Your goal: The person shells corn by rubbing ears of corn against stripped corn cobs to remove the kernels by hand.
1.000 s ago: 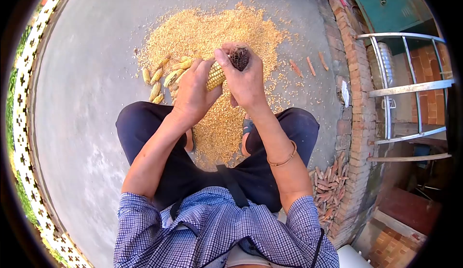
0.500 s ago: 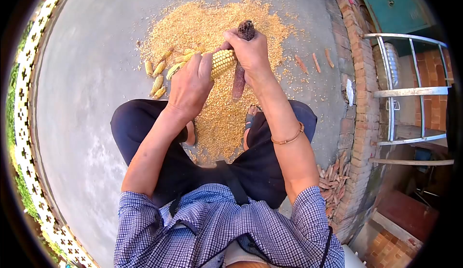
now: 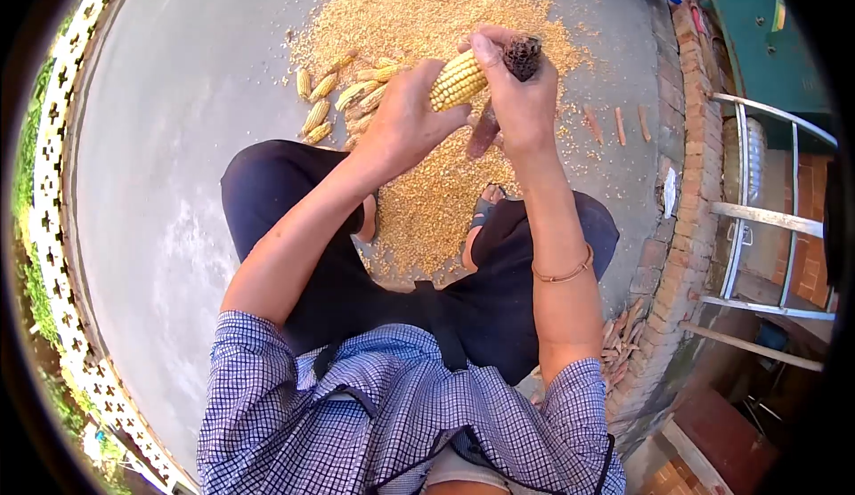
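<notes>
A yellow ear of corn (image 3: 459, 81) slants between my two hands over the loose kernels (image 3: 427, 201). My left hand (image 3: 408, 128) is around its lower left end, fingers above and thumb below. In my right hand (image 3: 524, 103) is a dark, bare corncob (image 3: 484, 131), whose rough broken end (image 3: 522, 57) sticks out past the thumb. The right fingers also touch the upper end of the ear, which they partly hide. Several more ears of corn (image 3: 317, 115) lie on the ground left of my left hand.
Kernels spread wide over the concrete floor (image 3: 160, 121). A few bare cobs (image 3: 620, 126) lie to the right, with a heap of cobs (image 3: 623, 343) by the brick edging (image 3: 684, 219). A metal ladder-like frame (image 3: 766, 214) stands beyond it. My sandalled foot (image 3: 485, 205) is beside the kernels.
Both hands, with the ear and the bare cob, sit farther right in view. My left hand has turned, its thumb now stretched below the ear. The whole view has shifted slightly.
</notes>
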`<action>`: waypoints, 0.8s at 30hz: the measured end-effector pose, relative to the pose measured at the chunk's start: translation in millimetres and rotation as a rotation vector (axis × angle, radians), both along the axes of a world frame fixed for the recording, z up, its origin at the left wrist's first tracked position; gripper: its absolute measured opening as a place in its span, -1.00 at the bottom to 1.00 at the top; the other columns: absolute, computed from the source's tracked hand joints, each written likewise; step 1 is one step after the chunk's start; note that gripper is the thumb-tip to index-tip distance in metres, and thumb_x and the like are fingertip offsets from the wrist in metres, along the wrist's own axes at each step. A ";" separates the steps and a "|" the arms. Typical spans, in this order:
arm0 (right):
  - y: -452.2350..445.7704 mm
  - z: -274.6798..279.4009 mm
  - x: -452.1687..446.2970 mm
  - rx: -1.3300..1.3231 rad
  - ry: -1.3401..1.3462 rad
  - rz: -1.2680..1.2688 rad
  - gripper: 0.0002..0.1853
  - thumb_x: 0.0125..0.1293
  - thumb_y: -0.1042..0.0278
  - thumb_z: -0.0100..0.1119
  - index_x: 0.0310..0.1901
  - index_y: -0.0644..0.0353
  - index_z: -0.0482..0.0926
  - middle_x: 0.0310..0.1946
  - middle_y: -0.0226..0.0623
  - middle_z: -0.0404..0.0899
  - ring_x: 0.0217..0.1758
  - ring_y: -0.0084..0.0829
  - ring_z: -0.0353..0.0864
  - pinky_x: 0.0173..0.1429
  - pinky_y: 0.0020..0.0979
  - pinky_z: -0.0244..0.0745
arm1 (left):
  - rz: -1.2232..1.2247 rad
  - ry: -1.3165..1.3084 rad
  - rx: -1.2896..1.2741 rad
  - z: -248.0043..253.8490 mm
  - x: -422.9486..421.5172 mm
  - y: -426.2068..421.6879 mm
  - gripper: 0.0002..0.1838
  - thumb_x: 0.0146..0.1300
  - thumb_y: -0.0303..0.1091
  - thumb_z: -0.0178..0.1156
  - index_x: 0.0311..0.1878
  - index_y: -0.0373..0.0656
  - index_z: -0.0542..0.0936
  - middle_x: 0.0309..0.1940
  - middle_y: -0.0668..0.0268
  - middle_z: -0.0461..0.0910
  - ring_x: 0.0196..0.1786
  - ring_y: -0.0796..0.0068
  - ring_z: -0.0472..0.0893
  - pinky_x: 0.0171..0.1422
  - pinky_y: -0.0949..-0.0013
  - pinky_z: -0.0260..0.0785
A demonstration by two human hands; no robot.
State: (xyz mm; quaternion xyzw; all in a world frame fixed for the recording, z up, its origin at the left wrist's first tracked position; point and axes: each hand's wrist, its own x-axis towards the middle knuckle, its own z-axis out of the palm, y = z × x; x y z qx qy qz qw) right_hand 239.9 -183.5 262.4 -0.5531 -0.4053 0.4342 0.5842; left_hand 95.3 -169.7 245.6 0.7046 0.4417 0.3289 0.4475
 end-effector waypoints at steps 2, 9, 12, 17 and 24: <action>-2.5 -2.1 -11.2 0.005 -0.161 -0.077 -0.79 0.34 0.30 0.29 -0.20 0.30 0.60 -0.49 -0.42 0.59 -0.50 -0.63 0.52 -0.43 -0.52 0.42 | -0.003 0.122 0.067 -9.7 4.4 0.1 -0.66 0.08 -0.37 0.35 -0.20 -0.42 0.51 -0.41 0.08 0.60 -0.33 0.43 0.58 -0.21 0.26 0.43; 9.3 -12.2 -5.4 -0.062 -0.213 -0.288 -0.77 0.33 0.35 0.28 -0.37 0.39 0.62 -0.49 -0.24 0.69 -0.47 -0.55 0.61 -0.34 -0.44 0.47 | -0.124 0.376 0.478 -1.5 -2.7 -11.7 -0.70 0.04 -0.45 0.25 -0.20 -0.33 0.39 -0.37 -0.07 0.53 -0.27 -0.12 0.60 -0.22 0.05 0.45; 13.8 -15.1 -0.1 -0.076 -0.082 -0.258 -0.77 0.31 0.34 0.31 -0.35 0.37 0.63 -0.45 -0.22 0.69 -0.45 -0.51 0.61 -0.30 -0.42 0.49 | -0.105 0.450 0.590 -6.3 -0.8 -8.2 -0.75 0.09 -0.50 0.19 -0.17 -0.25 0.38 -0.32 0.02 0.52 -0.30 0.00 0.61 -0.28 0.09 0.48; 10.3 -7.7 6.1 -0.107 0.155 -0.074 -0.78 0.31 0.31 0.32 -0.19 0.32 0.64 -0.29 -0.23 0.69 -0.24 -0.49 0.62 -0.07 -0.42 0.49 | -0.035 0.469 0.496 -1.3 -2.4 -2.9 -0.68 0.04 -0.44 0.27 -0.19 -0.29 0.38 -0.30 0.04 0.51 -0.26 -0.05 0.60 -0.25 0.06 0.47; 2.5 -24.2 -8.6 -0.042 0.045 -0.141 -0.78 0.30 0.34 0.31 -0.11 0.29 0.65 -0.22 -0.31 0.68 -0.14 -0.45 0.60 0.06 -0.38 0.45 | -0.040 0.514 0.547 -3.8 4.9 -4.2 -0.72 0.02 -0.49 0.27 -0.21 -0.33 0.43 -0.30 0.00 0.55 -0.22 -0.04 0.64 -0.22 0.09 0.52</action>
